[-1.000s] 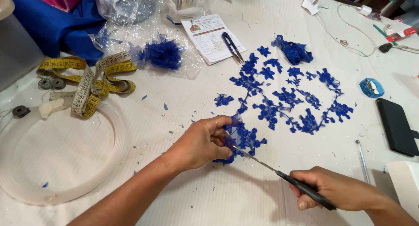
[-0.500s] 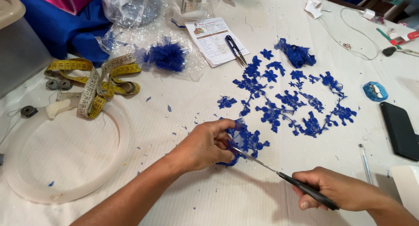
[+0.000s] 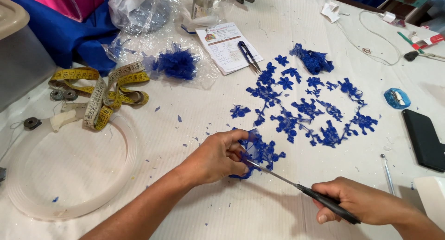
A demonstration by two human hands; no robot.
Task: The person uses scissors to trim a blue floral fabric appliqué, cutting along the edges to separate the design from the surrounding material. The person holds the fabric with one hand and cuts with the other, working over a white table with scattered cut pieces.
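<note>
Scissors point(image 3: 296, 186) in right hand point(image 3: 366, 205), fist closed round the black handle at 5 o'clock, blades pointing to 10 o'clock into a blue lace piece point(image 3: 259, 152). Left hand point(image 3: 215, 156) pinches that lace between thumb and fingers, just below table centre. Cut lace motifs point(image 3: 301, 105) lie spread flat at 1 o'clock, well apart from both hands. Bare white tablecloth point(image 3: 194, 207) along the near edge between the forearms; more open cloth at 9 o'clock inside the clear plastic hoop point(image 3: 130, 161). Yellow tape measure point(image 3: 99, 89) touches the hoop's far rim. Crumpled clear bag point(image 3: 178, 66) at 11 o'clock holds blue lace scraps. Grey bin point(image 3: 18, 54) at far left edge, contents not visible. Black phone point(image 3: 424, 138) near right edge.
</note>
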